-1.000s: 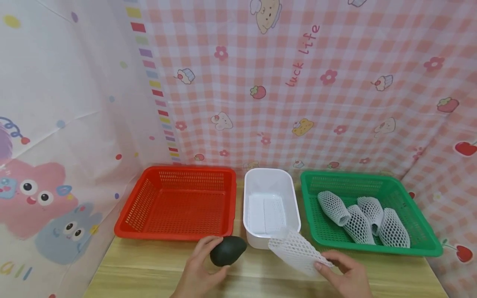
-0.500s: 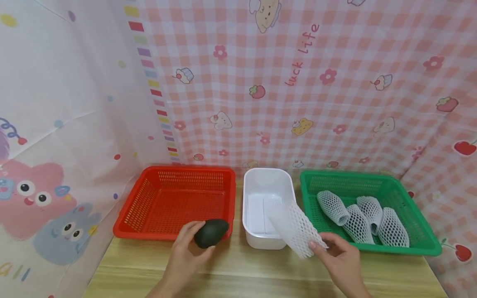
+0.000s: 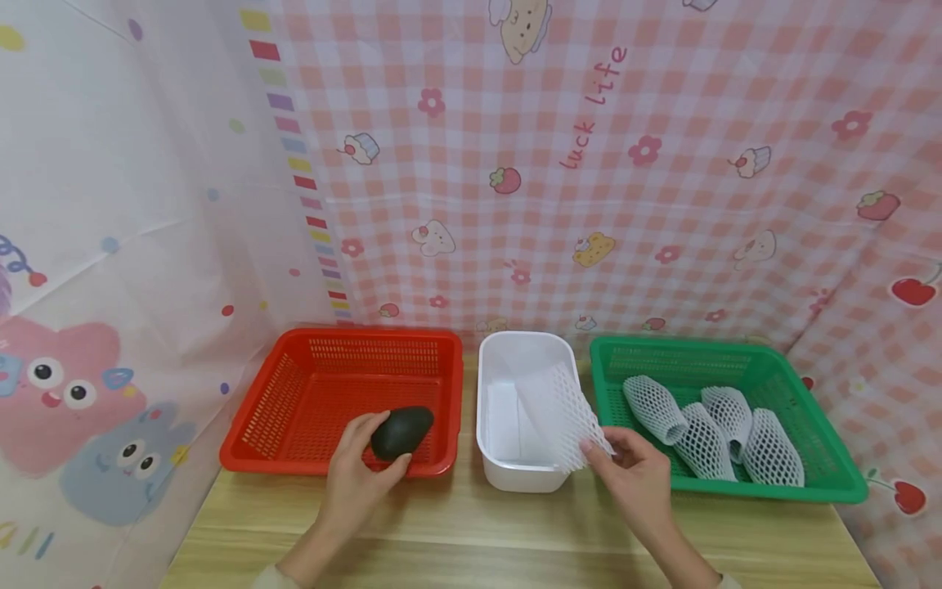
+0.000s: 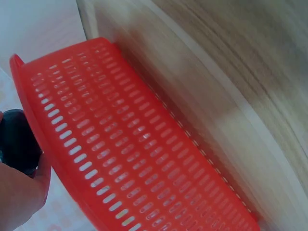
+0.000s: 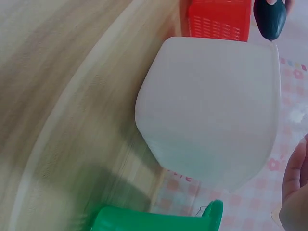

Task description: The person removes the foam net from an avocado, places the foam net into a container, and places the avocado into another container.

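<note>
Head view: an avocado (image 3: 401, 433) is gripped between the fingers and thumb of the left hand (image 3: 356, 470), above the near side of a red basket (image 3: 368, 397). Well apart from it, a foam net (image 3: 570, 417) is pinched at one end by the right hand (image 3: 636, 478) over a white bin (image 3: 526, 478). The avocado is best lowered close to the basket's floor before release, so that bruising is avoided; the light net is best freed only well inside the bin's rim, where snagging is less likely. All is set on a wood-grain tabletop (image 3: 471, 532), with four nets (image 3: 705, 442) held in a green basket (image 3: 765, 491). The space is enclosed by printed cloth (image 3: 478, 270), pink gingham behind.
</note>
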The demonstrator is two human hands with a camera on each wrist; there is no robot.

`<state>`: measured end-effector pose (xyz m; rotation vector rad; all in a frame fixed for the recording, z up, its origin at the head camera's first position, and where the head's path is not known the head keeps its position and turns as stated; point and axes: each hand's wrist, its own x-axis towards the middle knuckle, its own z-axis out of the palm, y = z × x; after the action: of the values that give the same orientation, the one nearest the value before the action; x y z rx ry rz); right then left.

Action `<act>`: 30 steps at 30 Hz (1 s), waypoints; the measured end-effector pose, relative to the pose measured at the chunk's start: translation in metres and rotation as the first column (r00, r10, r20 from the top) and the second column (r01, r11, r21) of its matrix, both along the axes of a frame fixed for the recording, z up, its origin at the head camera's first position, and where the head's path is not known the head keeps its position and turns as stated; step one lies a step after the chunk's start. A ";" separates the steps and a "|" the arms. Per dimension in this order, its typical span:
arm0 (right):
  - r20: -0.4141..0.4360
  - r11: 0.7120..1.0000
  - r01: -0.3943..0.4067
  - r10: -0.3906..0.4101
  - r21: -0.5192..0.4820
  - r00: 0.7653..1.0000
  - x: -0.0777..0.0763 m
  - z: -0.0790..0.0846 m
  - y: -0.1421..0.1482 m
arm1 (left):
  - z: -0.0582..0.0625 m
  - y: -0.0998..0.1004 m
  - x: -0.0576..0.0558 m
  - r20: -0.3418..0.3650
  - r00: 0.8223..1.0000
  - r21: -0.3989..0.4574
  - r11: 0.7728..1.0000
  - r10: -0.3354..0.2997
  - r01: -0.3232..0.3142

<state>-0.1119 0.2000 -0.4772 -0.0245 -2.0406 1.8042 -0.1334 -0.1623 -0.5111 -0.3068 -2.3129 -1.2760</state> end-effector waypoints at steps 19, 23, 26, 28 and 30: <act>0.182 0.998 0.010 -0.022 0.067 0.983 -0.042 0.006 -0.031 | 0.002 -0.005 -0.027 0.269 0.963 -0.087 0.995 -0.020 0.045; 0.183 0.995 0.007 -0.025 0.100 0.983 -0.049 0.009 -0.039 | 0.003 -0.005 -0.031 0.307 0.952 -0.111 0.993 -0.013 0.049; 0.199 0.990 0.010 -0.038 0.139 0.979 -0.054 0.009 -0.045 | 0.004 -0.004 -0.034 0.325 0.946 -0.135 0.990 -0.003 0.050; 0.202 0.986 0.010 -0.043 0.164 0.978 -0.057 0.008 -0.048 | 0.004 -0.003 -0.036 0.337 0.941 -0.147 0.988 -0.001 0.053; 0.203 0.983 0.010 -0.048 0.185 0.978 -0.060 0.007 -0.052 | 0.004 -0.002 -0.038 0.347 0.938 -0.159 0.986 0.001 0.057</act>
<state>-0.1715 0.1484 -0.4706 -0.1958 -2.3314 1.6489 -0.1710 -0.1642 -0.5067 -0.1808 -2.7311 -1.2320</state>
